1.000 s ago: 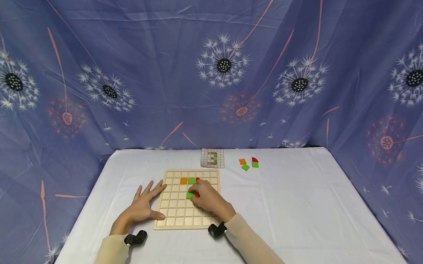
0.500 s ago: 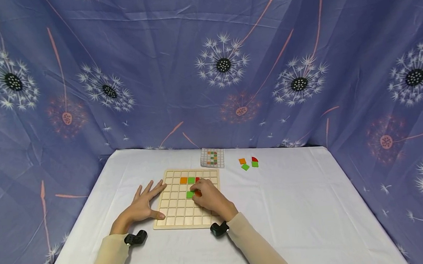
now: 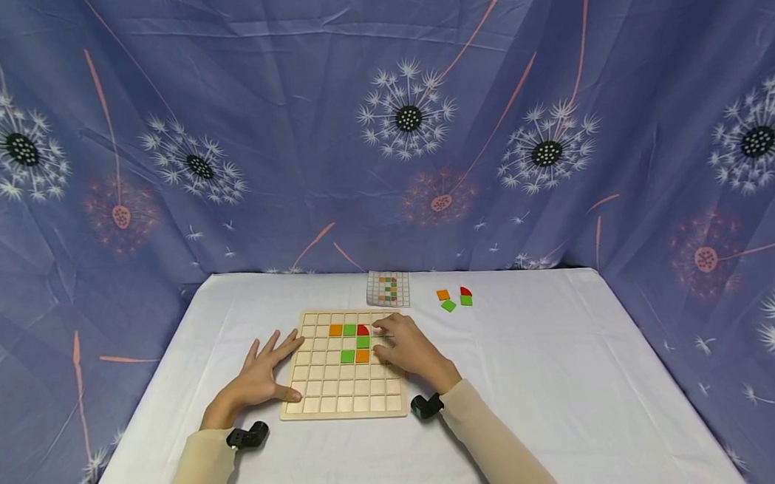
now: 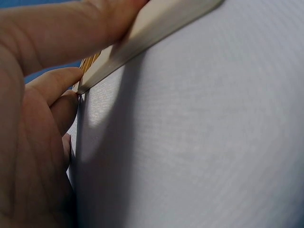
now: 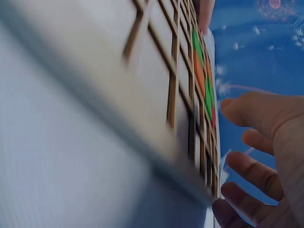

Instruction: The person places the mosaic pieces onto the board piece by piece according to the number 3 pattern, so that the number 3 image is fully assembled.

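Head view: wooden grid board (image 3: 323, 383) flat on white tablecloth (image 3: 569, 379). Left hand (image 3: 252, 380) at board's left edge, fingers spread, fingertips and thumb touching the frame; grips nothing. Right hand (image 3: 407, 348) over board's right side, thumb and fingers apart and lightly bent; pinches nothing. Just beside it, seated in one row of cells: orange square tile (image 3: 336, 330), upper green tile (image 3: 349, 330), red quarter-circle tile (image 3: 362, 331). Directly below the red, middle green tile (image 3: 363, 342); below that, lower orange tile (image 3: 363, 356), with lower green tile (image 3: 348, 356) to its left. Past board's upper edge, pattern card (image 3: 387, 289) with coloured printed grid. Right of card, loose: orange piece (image 3: 443, 295), green piece (image 3: 448, 306), red quarter-circle (image 3: 466, 291) above a green square (image 3: 466, 301). Behind table, dandelion-print curtain (image 3: 316, 165).

Left wrist view: thumb laid on board's side, fingers extended towards far corner; shadow on cloth.

Right wrist view: fingers separated, nothing between them; cannot tell contact with board. Green, orange and red tiles foreshortened in cells; near edge blurred.
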`<state>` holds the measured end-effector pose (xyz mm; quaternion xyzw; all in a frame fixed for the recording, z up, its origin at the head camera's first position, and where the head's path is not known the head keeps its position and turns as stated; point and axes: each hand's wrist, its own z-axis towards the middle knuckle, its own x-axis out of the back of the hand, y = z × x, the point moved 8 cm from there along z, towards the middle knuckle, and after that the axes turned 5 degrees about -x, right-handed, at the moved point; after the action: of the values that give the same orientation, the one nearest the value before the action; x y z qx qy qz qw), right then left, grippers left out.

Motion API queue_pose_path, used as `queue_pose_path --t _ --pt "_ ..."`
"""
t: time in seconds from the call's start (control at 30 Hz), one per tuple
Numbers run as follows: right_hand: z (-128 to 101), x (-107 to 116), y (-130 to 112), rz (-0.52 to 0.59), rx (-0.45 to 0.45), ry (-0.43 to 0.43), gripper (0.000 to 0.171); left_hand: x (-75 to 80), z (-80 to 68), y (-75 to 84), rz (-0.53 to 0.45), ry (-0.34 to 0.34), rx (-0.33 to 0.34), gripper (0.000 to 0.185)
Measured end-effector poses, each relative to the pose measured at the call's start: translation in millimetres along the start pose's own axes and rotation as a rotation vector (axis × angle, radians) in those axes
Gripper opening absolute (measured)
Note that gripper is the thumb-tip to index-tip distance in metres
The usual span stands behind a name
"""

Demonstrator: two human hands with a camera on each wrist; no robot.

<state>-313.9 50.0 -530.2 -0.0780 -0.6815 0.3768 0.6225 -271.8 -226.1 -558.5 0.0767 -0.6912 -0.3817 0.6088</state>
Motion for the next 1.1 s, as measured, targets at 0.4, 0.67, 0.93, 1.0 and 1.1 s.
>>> queue_pose_path --t 0.4,0.67,0.93,1.0,1.1 --pt "-0.5 38.6 42.5 -0.049 -0.086 0.126 0.054 0.9 0.2 -1.2 -0.004 0.002 -0.005 0.119" --pt "-2.1 62.1 77.7 -0.049 -0.164 0.211 0.059 0.6 -0.5 0.2 -0.014 0.005 -0.010 0.119" --pt "-5.3 78.5 106.1 -0.021 -0.224 0.279 0.058 0.0 -0.7 -1.2 -0.011 0.007 -0.024 0.118" --pt "-5.6 80.6 111.9 -0.008 -0.241 0.291 0.057 -0.1 -0.6 -1.8 -0.011 0.006 -0.020 0.118" --pt "-6.8 84.7 118.6 0.013 -0.262 0.319 0.054 -0.7 0.2 -1.7 -0.011 0.007 -0.017 0.118"
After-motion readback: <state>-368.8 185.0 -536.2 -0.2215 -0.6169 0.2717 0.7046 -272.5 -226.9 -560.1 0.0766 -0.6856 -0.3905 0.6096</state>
